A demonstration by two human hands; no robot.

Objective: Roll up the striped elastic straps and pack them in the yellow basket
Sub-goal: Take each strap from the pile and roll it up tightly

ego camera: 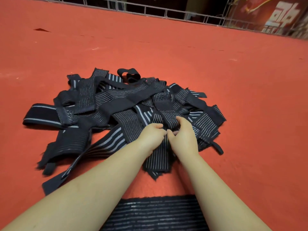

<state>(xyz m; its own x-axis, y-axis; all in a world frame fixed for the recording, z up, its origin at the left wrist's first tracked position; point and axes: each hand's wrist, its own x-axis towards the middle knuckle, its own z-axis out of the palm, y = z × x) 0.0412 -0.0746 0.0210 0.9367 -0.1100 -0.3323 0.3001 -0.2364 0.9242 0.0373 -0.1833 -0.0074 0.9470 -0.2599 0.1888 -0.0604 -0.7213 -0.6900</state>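
A wide red felt-covered table is being spread under a tangled heap of black grey-striped elastic straps. At the heap's near edge, one striped strap is being pinched by the left hand and right hand, fingers curled together.

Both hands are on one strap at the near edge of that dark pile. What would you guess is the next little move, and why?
Probably lift that strap free of the pile toward the body. Both the left hand and the right hand pinch its far end, its tail already lies on the red surface, and no yellow basket is in view, so rolling comes first.
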